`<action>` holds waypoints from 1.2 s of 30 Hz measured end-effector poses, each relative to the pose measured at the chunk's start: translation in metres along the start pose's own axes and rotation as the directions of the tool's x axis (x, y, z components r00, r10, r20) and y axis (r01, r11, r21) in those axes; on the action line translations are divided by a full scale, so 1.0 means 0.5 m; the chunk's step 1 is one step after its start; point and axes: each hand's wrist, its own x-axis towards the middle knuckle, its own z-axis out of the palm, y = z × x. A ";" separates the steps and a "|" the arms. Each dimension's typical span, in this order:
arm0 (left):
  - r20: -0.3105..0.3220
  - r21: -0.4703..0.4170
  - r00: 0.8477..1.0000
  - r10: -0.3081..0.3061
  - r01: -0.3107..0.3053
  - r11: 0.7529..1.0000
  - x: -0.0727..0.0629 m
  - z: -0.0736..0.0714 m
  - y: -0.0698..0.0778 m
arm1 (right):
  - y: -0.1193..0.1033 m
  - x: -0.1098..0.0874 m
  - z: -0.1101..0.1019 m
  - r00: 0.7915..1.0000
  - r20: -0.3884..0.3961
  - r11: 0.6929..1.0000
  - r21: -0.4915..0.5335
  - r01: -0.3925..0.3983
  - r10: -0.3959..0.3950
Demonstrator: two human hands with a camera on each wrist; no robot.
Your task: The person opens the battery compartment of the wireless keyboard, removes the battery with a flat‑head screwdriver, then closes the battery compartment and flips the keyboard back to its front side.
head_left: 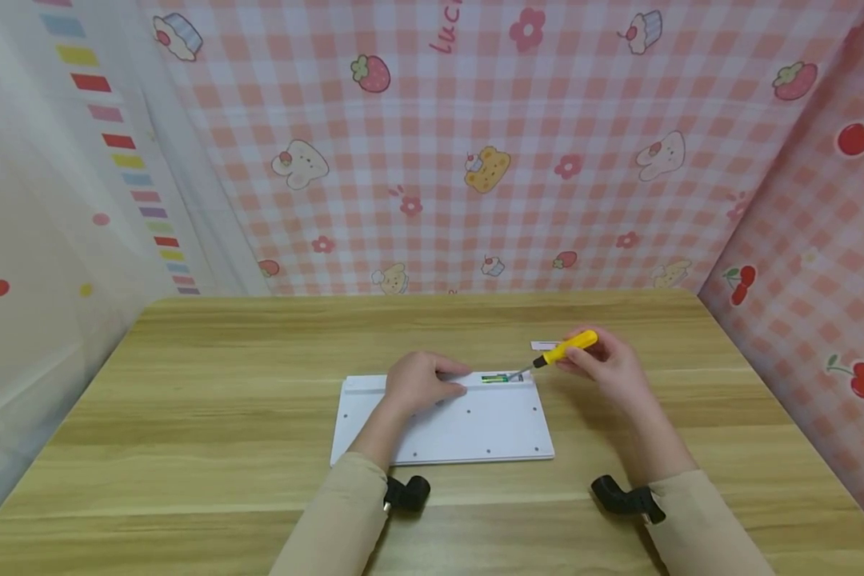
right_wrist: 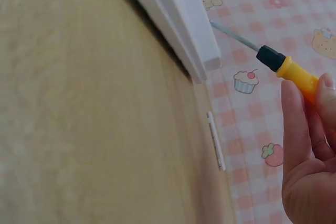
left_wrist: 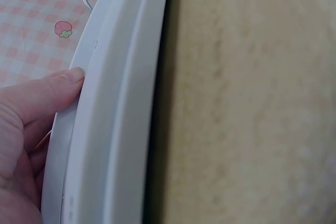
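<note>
A white keyboard lies underside up on the table, its screw-dotted back showing and the thicker ridge along the far side. My left hand grips that ridge, thumb on the near face and fingers curled over the far side in the left wrist view. Toward the ridge's right end, green batteries show in an uncovered compartment. My right hand pinches the yellow handle of a screwdriver between thumb and fingers. The screwdriver slants down leftward, its metal tip at the batteries; in the right wrist view the ridge hides the tip.
A small white battery cover lies on the wooden table behind the keyboard, partly overlapped by the right hand. Patterned cloth hangs along the table's back and sides. Black wrist cameras jut out over the table.
</note>
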 end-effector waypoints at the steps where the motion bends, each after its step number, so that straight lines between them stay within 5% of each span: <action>1: 0.000 0.001 1.000 0.000 0.000 1.000 0.000 0.000 0.000 | 0.002 -0.001 -0.001 1.000 -0.003 1.000 0.009 -0.008 0.008; 11: 0.005 0.008 1.000 0.000 0.000 1.000 -0.001 -0.004 0.002 | 0.023 0.002 -0.006 0.994 -0.012 0.978 0.181 -0.106 0.110; 25: 0.005 -0.004 1.000 0.016 -0.016 1.000 -0.003 -0.006 0.005 | 0.026 0.008 -0.013 0.975 0.027 0.892 0.399 -0.213 0.220; 36: 0.008 -0.009 1.000 0.023 -0.023 1.000 -0.005 -0.004 0.003 | 0.016 0.009 -0.015 0.980 0.033 0.913 0.358 -0.194 0.196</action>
